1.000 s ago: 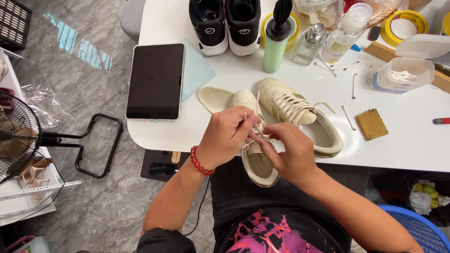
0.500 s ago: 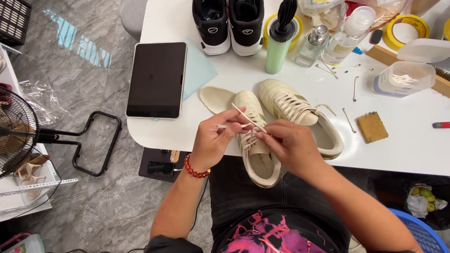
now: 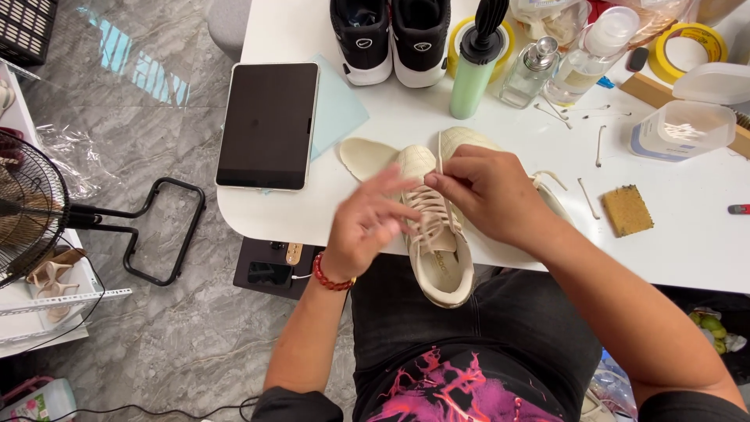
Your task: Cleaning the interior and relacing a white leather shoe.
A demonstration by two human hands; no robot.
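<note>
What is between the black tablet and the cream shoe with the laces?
In the head view, a loose cream insole lies between the tablet and the shoe.

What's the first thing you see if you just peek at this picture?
Two hands meet over a cream sneaker at the near edge of the white table: the right hand pinches its lace, the left hand hovers open beside it. A dark tablet lies to the left, and a pair of black sneakers stands at the far edge.
</note>
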